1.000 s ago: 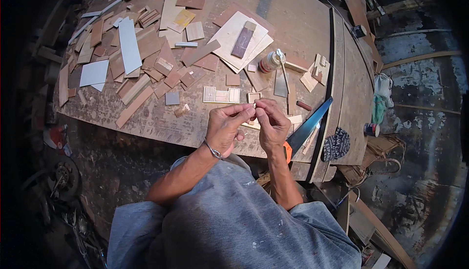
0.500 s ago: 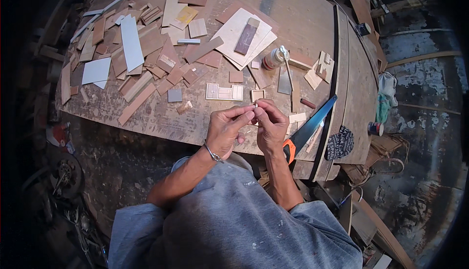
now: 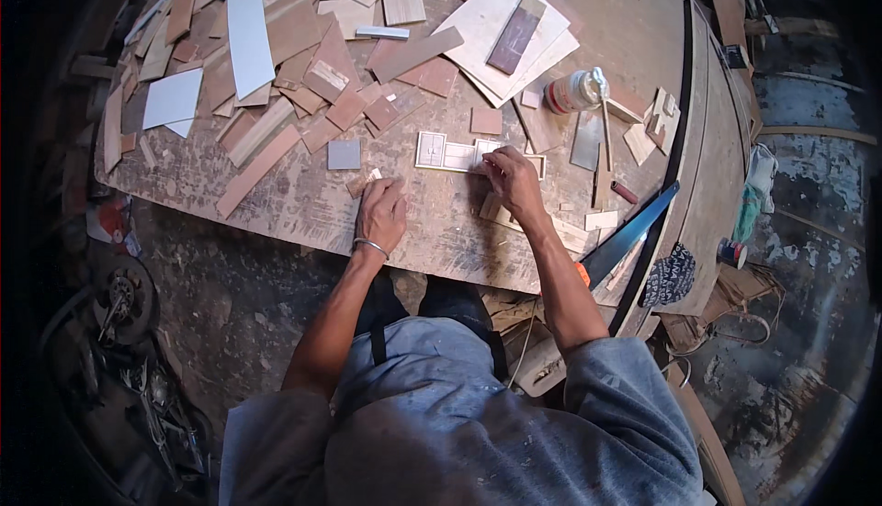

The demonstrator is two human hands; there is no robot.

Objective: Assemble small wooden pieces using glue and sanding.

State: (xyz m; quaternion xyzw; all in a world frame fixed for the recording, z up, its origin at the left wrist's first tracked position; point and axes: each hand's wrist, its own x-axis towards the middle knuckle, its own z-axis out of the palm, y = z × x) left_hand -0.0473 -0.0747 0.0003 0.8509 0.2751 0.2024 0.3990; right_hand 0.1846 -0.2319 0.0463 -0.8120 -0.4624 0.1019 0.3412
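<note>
A small pale wooden panel with framed compartments lies flat near the front of the worktable. Over its right end my right hand is closed in a pinch, and whatever the fingertips hold is too small to make out. The end of a little open wooden frame shows just beyond that hand. My left hand rests on the table with its fingers drawn together, beside a small brown scrap. A tiny pale bit shows at its fingertips; the grip itself is hidden.
Wood offcuts and white strips pile up at the left. A grey square lies nearby. Farther right stand a jar with a brush and a dark block on pale sheets. A handsaw lies near the right edge.
My hands, together on a small pale thing before, have parted. The left went down beside the brown scrap; the right moved over the panel's right end. The whole view has shifted a little.
</note>
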